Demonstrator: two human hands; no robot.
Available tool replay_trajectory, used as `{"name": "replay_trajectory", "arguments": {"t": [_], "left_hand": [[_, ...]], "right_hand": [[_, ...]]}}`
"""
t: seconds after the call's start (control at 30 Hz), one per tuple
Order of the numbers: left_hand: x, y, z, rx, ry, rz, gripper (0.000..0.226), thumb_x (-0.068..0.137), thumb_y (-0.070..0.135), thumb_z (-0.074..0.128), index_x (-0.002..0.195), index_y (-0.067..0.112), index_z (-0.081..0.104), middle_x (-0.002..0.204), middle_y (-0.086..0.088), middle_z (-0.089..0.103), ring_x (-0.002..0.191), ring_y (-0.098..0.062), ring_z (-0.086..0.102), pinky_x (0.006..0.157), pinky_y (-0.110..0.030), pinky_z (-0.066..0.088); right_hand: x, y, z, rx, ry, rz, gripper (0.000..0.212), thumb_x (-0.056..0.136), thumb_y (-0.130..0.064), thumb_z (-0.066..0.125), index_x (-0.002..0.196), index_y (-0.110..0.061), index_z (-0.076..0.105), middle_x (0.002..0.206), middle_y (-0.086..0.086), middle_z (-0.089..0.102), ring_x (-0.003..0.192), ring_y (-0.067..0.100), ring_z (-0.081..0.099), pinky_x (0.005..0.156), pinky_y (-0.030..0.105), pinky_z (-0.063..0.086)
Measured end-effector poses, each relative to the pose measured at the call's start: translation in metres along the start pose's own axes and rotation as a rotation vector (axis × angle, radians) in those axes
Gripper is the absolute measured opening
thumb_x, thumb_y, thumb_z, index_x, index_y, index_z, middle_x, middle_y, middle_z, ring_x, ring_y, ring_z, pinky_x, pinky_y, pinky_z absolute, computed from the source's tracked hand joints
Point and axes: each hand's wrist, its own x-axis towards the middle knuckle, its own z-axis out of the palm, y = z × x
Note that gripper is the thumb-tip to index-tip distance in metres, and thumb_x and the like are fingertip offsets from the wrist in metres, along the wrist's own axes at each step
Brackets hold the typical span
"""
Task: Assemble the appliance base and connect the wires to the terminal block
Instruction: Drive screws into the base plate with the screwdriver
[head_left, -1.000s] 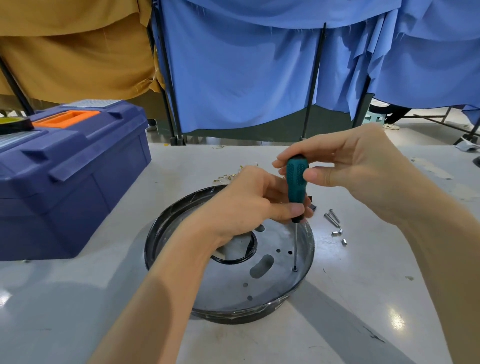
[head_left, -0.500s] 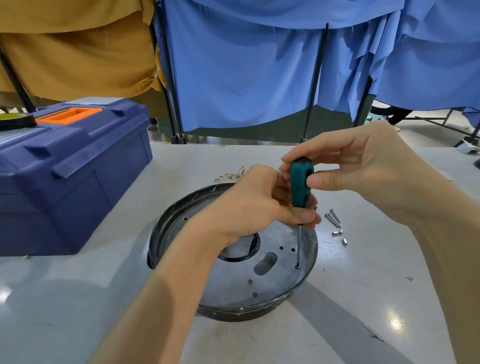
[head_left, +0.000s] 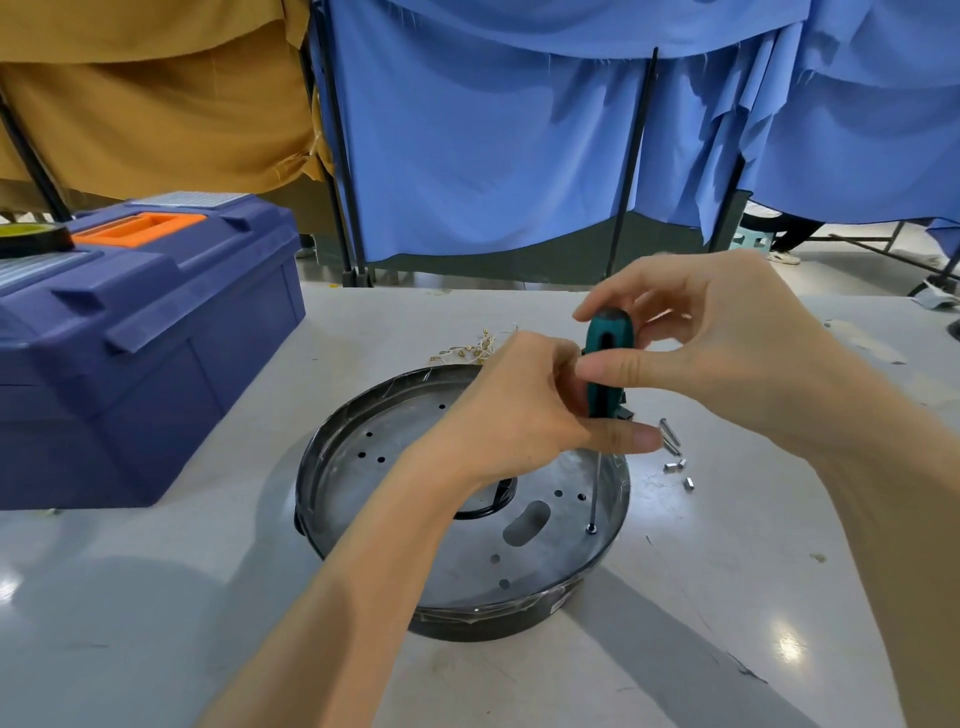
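The right hand's (head_left: 727, 353) fingers (head_left: 623, 370) pinch the top of the green screwdriver (head_left: 608, 340), while the left hand (head_left: 514, 410) curls its fingers (head_left: 621, 437) round the lower handle. The shaft stands nearly upright, its tip on a screw (head_left: 591, 529) in the round appliance base (head_left: 550, 566), which lies on the surface (head_left: 156, 597). Loose screws (head_left: 672, 452) lie just right of it, wires (head_left: 478, 349) behind, a blue toolbox (head_left: 145, 338) at left.

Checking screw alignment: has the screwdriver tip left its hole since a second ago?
No. The screwdriver tip stays in the same hole by the base's right rim.
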Motion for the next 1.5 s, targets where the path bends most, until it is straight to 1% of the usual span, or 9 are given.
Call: {"name": "replay_trajectory", "arguments": {"t": [0.23, 0.4, 0.53, 0.67, 0.8, 0.9, 1.03, 1.3, 1.5], "left_hand": [[-0.004, 0.000, -0.008, -0.176, -0.180, -0.057, 0.022, 0.081, 0.003, 0.075, 0.101, -0.002, 0.069, 0.095, -0.008, 0.076, 0.090, -0.017, 0.073, 0.073, -0.018, 0.055], [-0.004, 0.003, -0.003, -0.063, -0.111, -0.031, 0.027, 0.075, 0.018, 0.084, 0.089, 0.000, 0.070, 0.074, -0.005, 0.070, 0.071, -0.020, 0.067, 0.076, -0.029, 0.054], [-0.004, 0.005, 0.004, -0.017, -0.088, 0.008, 0.038, 0.071, 0.030, 0.086, 0.080, 0.000, 0.065, 0.058, 0.000, 0.057, 0.053, -0.018, 0.051, 0.055, -0.023, 0.046], [-0.005, 0.002, -0.003, -0.163, -0.202, -0.031, 0.024, 0.084, 0.004, 0.073, 0.107, -0.002, 0.069, 0.095, -0.009, 0.076, 0.093, -0.019, 0.073, 0.084, -0.020, 0.056], [-0.005, 0.006, 0.001, -0.052, -0.089, -0.003, 0.026, 0.079, 0.014, 0.080, 0.092, -0.004, 0.067, 0.063, -0.011, 0.063, 0.060, -0.027, 0.060, 0.056, -0.022, 0.046], [-0.003, 0.005, 0.006, 0.022, -0.037, 0.015, 0.043, 0.072, 0.030, 0.086, 0.091, -0.003, 0.064, 0.056, 0.002, 0.035, 0.052, -0.014, 0.032, 0.053, -0.024, 0.028], [-0.003, 0.003, 0.003, 0.008, -0.074, 0.022, 0.034, 0.070, 0.027, 0.087, 0.065, 0.022, 0.054, 0.040, 0.021, 0.046, 0.038, 0.003, 0.044, 0.043, -0.004, 0.030], [-0.010, 0.005, -0.015, -0.164, -0.333, -0.046, 0.028, 0.087, 0.006, 0.070, 0.115, 0.003, 0.064, 0.105, -0.009, 0.075, 0.102, -0.019, 0.070, 0.097, -0.033, 0.053], [-0.008, 0.006, -0.007, -0.071, -0.240, -0.009, 0.021, 0.080, 0.013, 0.078, 0.091, -0.001, 0.068, 0.085, -0.018, 0.072, 0.082, -0.027, 0.071, 0.085, -0.037, 0.057]], "right_hand": [[0.000, 0.004, -0.009, 0.083, -0.105, -0.063, 0.040, 0.075, 0.014, 0.072, 0.092, -0.022, 0.074, 0.089, -0.008, 0.075, 0.091, 0.013, 0.070, 0.082, 0.023, 0.057], [-0.002, 0.001, -0.009, 0.071, -0.095, -0.017, 0.026, 0.064, -0.042, 0.078, 0.088, -0.033, 0.076, 0.094, -0.014, 0.067, 0.090, 0.009, 0.064, 0.078, 0.032, 0.055], [-0.002, 0.001, -0.015, 0.118, -0.074, -0.084, 0.023, 0.069, -0.020, 0.080, 0.091, -0.026, 0.077, 0.085, -0.008, 0.075, 0.088, 0.014, 0.071, 0.080, 0.024, 0.058], [-0.005, 0.006, -0.023, 0.153, -0.099, -0.072, 0.045, 0.071, 0.015, 0.074, 0.097, -0.022, 0.075, 0.089, -0.008, 0.077, 0.092, 0.010, 0.072, 0.081, 0.018, 0.055], [-0.005, 0.004, -0.017, 0.163, -0.155, -0.057, 0.019, 0.075, -0.021, 0.075, 0.093, -0.026, 0.080, 0.102, -0.012, 0.074, 0.103, 0.004, 0.067, 0.084, 0.016, 0.053], [-0.003, 0.004, -0.009, 0.081, -0.077, -0.014, 0.031, 0.065, -0.035, 0.077, 0.096, -0.037, 0.078, 0.095, -0.018, 0.064, 0.095, 0.003, 0.064, 0.082, 0.026, 0.058], [0.000, 0.001, -0.004, 0.061, 0.005, -0.008, 0.046, 0.051, -0.048, 0.077, 0.095, -0.034, 0.072, 0.082, -0.017, 0.068, 0.080, 0.003, 0.067, 0.077, 0.030, 0.060], [-0.004, 0.002, -0.018, 0.145, -0.170, -0.103, 0.048, 0.072, 0.021, 0.069, 0.091, -0.022, 0.077, 0.087, -0.005, 0.076, 0.090, 0.013, 0.071, 0.074, 0.017, 0.054], [-0.005, 0.000, -0.018, 0.190, -0.192, -0.066, 0.033, 0.060, -0.038, 0.080, 0.092, -0.028, 0.080, 0.095, -0.001, 0.068, 0.092, 0.021, 0.065, 0.082, 0.038, 0.058]]}}
